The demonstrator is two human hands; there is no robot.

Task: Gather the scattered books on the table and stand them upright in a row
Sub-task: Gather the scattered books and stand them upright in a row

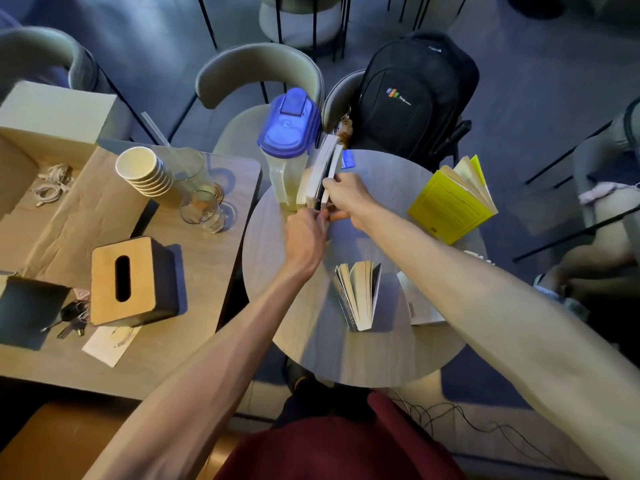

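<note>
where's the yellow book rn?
Head view, right side: the yellow book sits fanned open at the round table's far-right edge, near the black backpack.

Left grip (pixel 304 237), right grip (pixel 348 199) — curled

Grey round table (pixel 304 323) carrying books and a pitcher.
A clear pitcher (pixel 287 161) with a blue lid stands at 10 o'clock, and a few upright books (pixel 322 173) stand just beside it at 11. A small blue card (pixel 348 158) lies at the 12 o'clock edge. A yellow book (pixel 446 209) stands open at 2, a paperback (pixel 358 296) stands fanned open just off centre toward 6, and a flat white booklet (pixel 420 310) lies at 4, partly hidden.
</note>
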